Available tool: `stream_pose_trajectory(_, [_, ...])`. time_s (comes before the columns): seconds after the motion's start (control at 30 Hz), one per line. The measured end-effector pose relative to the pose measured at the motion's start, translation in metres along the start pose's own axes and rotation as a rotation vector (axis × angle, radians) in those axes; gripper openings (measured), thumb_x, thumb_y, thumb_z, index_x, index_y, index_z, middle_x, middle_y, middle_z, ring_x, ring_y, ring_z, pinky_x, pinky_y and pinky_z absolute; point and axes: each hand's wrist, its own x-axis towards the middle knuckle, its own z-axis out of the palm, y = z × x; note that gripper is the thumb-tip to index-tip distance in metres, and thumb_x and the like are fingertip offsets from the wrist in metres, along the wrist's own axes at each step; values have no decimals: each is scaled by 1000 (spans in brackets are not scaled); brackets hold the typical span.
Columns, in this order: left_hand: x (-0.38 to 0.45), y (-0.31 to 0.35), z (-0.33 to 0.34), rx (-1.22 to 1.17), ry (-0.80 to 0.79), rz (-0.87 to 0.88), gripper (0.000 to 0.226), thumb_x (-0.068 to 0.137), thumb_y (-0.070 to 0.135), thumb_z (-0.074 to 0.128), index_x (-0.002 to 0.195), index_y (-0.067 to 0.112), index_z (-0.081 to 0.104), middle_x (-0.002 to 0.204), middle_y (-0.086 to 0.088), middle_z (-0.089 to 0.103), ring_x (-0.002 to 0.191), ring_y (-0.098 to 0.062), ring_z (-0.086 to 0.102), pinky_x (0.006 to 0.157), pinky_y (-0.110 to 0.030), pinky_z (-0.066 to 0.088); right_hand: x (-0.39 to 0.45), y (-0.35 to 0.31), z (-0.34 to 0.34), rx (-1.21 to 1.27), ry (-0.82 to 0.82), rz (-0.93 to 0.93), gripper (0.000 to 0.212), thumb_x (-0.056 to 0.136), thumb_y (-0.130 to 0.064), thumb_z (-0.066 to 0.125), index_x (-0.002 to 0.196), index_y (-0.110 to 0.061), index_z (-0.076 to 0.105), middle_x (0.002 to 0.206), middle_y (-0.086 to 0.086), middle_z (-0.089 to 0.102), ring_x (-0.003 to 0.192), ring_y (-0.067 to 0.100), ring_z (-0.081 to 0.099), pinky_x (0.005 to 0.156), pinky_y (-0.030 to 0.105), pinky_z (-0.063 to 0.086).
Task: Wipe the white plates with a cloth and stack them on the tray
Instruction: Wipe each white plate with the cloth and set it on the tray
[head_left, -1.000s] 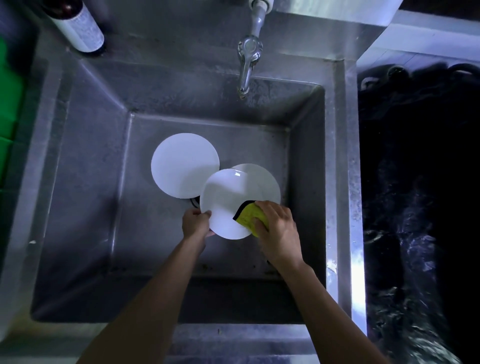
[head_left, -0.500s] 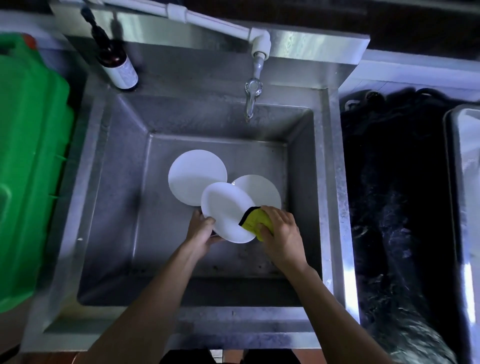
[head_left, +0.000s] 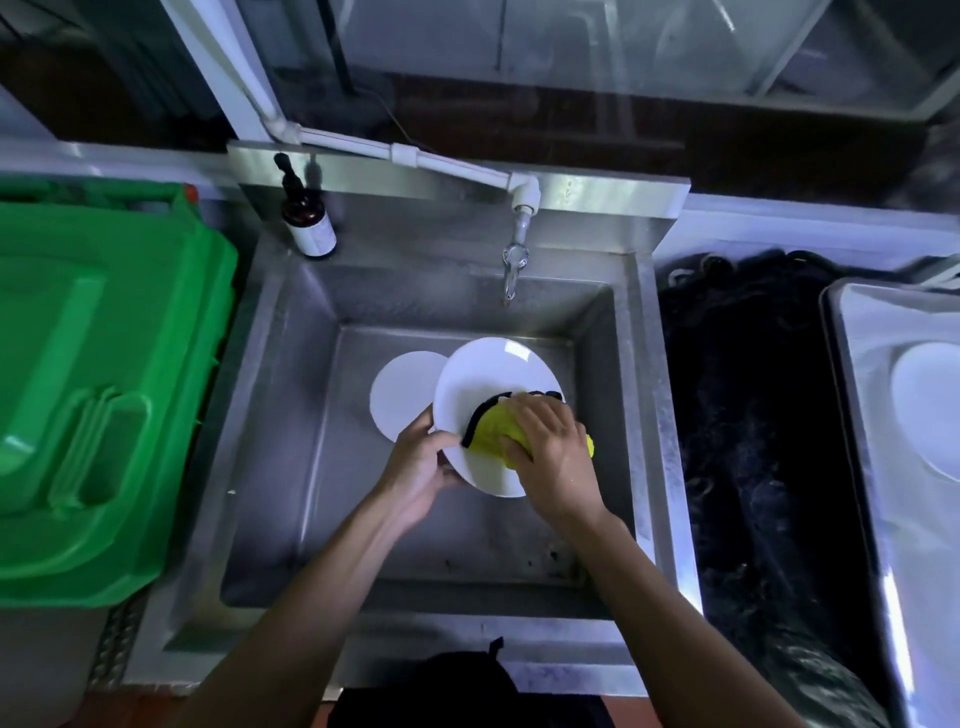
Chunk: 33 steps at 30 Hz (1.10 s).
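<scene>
- Right now the person stands over a square stainless-steel sink (head_left: 291, 415), both bare arms reaching down into the basin.
- The left hand (head_left: 418, 467) grips the near-left rim of a round white plate (head_left: 488, 374), thumb over the top face and fingers curled beneath, holding it tilted above the sink floor.
- The right hand (head_left: 553, 457) presses a yellow cloth with a black edge (head_left: 488, 431) against the face of that plate, fingers bent over the bunched fabric and holding it.
- A second round white plate (head_left: 402, 395) lies flat on the sink bottom, just left of the held one and partly hidden behind it.
- At the far right sits a shiny metal tray (head_left: 852, 415), with another white plate (head_left: 930, 405) resting in it, cut off by the edge of view.
- Between sink and tray is a dark black mass; I cannot tell what it is.
- A chrome tap (head_left: 514, 270) hangs over the back of the basin, fed by a white plastic pipe (head_left: 415, 156).
- A brown pump bottle with a white label (head_left: 306, 218) stands on the back-left corner of the sink.
- A large green plastic bin (head_left: 104, 389) sits just beside the sink on the left.
</scene>
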Motion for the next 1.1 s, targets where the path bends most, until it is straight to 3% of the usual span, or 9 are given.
stream_pose_trajectory(0.1, [-9,13,6,-69,-45,30,47,72,8,57,114,25,72,108,-12,73,89,-28,71,70,-50,58,-4,4,-6,-43,-4,-43,48,95,-28,62,141,-19,56,151,1,50,142,28,40,109,52,35])
stream_pose_trajectory(0.2, [-15,22,10,-81,-83,72,49,72,6,56,114,24,72,108,-13,72,89,-28,70,70,-52,59,-6,11,-16,-91,-42,-77,49,102,-36,46,150,-23,45,161,-1,35,152,25,23,119,57,20])
stream_pose_trajectory(0.43, [-22,36,21,-67,-180,124,50,74,1,55,122,13,67,97,-12,70,74,-24,67,63,-46,57,-2,9,-39,-232,-84,-173,55,107,-41,22,158,-21,26,167,-2,18,155,22,12,118,51,22])
stream_pose_trajectory(0.57, [-23,44,22,-50,-217,134,48,75,0,55,120,12,67,95,-11,69,75,-20,66,67,-43,57,10,0,-48,-238,-69,-226,53,109,-37,25,159,-21,24,168,-3,14,155,20,9,121,52,16])
stream_pose_trajectory(0.83, [-31,50,26,40,-282,148,41,77,1,56,116,6,64,99,-21,67,86,-32,67,63,-42,57,41,-23,-54,-226,14,-352,53,109,-37,21,159,-22,24,168,-4,16,155,16,7,120,52,15])
stream_pose_trajectory(1.1, [-33,64,31,83,-109,197,33,65,6,60,96,14,70,93,-17,61,81,-30,57,69,-44,55,66,-34,-61,-196,42,-344,56,109,-42,17,161,-24,12,169,-9,2,155,15,-8,120,62,9])
